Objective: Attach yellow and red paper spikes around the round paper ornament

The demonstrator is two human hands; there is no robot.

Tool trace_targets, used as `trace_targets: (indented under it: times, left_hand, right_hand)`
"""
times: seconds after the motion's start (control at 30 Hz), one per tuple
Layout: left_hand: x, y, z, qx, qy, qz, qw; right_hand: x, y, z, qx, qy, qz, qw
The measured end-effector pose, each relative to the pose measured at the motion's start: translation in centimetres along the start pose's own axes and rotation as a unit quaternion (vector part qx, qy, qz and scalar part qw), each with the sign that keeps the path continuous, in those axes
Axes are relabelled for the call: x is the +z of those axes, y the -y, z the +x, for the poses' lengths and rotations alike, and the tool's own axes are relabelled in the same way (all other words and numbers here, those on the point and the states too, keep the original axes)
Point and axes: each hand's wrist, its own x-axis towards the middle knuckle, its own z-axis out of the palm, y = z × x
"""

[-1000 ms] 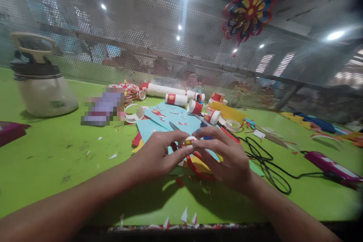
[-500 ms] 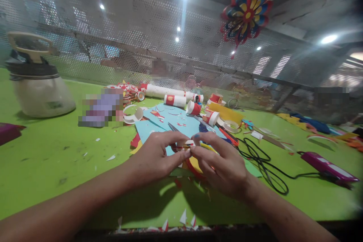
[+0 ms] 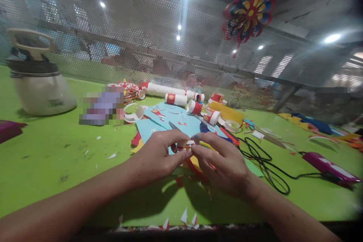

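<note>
My left hand [image 3: 159, 153] and my right hand [image 3: 224, 160] meet in the middle, over the near part of the paper pile. Both hands pinch a small white and red piece [image 3: 189, 144] between their fingertips. Fingers cover most of it, so its full shape is hidden. Below my right hand shows a red curved strip [image 3: 195, 168] with some yellow beside it. Light blue sheets [image 3: 195, 123] lie just beyond the hands. On them a pointed grey blade [image 3: 176, 125] sticks out past my left fingers. An orange-red handle [image 3: 231, 136] rests beyond my right hand.
Printed paper cups [image 3: 194, 107] and a long white tube [image 3: 164, 90] lie behind the sheets. A black cord [image 3: 259, 162] runs to a purple device [image 3: 330, 166] at right. A large cream jug [image 3: 42, 94] stands left. Paper scraps [image 3: 184, 215] litter the front edge.
Both hands keep their pinch on the small piece, with only a slight shift of the fingers. The whole view has moved a little.
</note>
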Motion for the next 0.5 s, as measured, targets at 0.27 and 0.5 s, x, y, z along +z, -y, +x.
trace_targets:
  times: [0.27, 0.5]
  left_hand:
    - [-0.1, 0.0, 0.4, -0.022, 0.012, -0.007, 1.0]
    - [-0.2, 0.5, 0.5, -0.039, 0.026, -0.026, 0.999]
  right_hand:
    - [0.1, 0.0, 0.2, 0.092, -0.027, 0.131, 0.987]
    - [-1.2, -1.3, 0.8, 0.169, 0.052, 0.207, 0.962]
